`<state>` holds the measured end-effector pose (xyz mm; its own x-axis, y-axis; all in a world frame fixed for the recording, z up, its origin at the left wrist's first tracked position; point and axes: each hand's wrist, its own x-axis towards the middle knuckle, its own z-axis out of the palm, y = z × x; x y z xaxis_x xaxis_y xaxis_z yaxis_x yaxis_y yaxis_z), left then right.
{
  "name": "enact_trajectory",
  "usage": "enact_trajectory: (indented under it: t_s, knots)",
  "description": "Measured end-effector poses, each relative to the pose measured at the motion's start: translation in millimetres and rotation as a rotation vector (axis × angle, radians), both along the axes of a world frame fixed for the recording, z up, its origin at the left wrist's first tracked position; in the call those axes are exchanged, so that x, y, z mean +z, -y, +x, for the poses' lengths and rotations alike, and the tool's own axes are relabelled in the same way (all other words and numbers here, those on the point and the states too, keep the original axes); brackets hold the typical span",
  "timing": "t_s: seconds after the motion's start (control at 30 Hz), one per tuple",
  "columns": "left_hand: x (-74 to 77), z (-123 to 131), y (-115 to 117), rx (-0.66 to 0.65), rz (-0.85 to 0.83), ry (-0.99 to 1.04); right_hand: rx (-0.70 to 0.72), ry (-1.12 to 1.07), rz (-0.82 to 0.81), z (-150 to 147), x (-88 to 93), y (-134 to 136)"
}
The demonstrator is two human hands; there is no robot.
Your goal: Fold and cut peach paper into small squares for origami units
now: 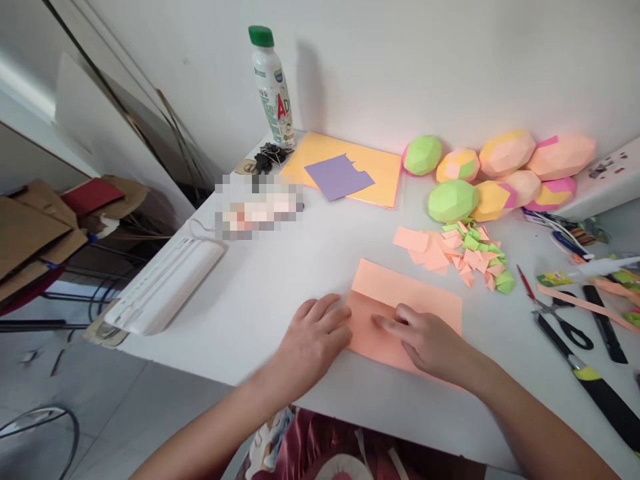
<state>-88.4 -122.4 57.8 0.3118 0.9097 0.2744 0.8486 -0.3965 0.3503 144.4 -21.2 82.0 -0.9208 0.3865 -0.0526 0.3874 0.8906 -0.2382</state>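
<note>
A peach-orange sheet of paper (pixel 406 287) lies near the table's front edge. A line runs across it, with a lighter band on the far side and a darker part towards me; it looks folded there. My left hand (pixel 316 337) has bent fingers closed at the sheet's left edge, with the fingertips on the paper. Across the sheet's middle rests my right hand (pixel 425 340), its index finger stretched out along the paper and the other fingers partly curled. Beyond the sheet are loose peach paper pieces (pixel 425 250) and a heap of small peach and green folded scraps (pixel 477 257).
Faceted paper balls (pixel 453 200) stand along the wall. At right lie scissors (pixel 565 320) and a black-handled cutter (pixel 603 397). A white machine (pixel 165 283) sits at left. Farther back are a bottle (pixel 274 93), black binder clips (pixel 273 157), yellow sheets (pixel 385 190) and a purple sheet (pixel 337 179).
</note>
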Motion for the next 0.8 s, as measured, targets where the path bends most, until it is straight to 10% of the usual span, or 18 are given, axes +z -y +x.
enact_trajectory:
  t_s: [0.37,0.8]
  knots:
    - [13.1,-24.9,-1.6,-0.115,-0.210,0.037,-0.062,0.080,-0.117,0.6,11.3,-0.1]
    - [11.4,-24.5,-4.7,-0.120,-0.148,0.006,0.165,0.011,0.333,-56.0,1.3,66.5]
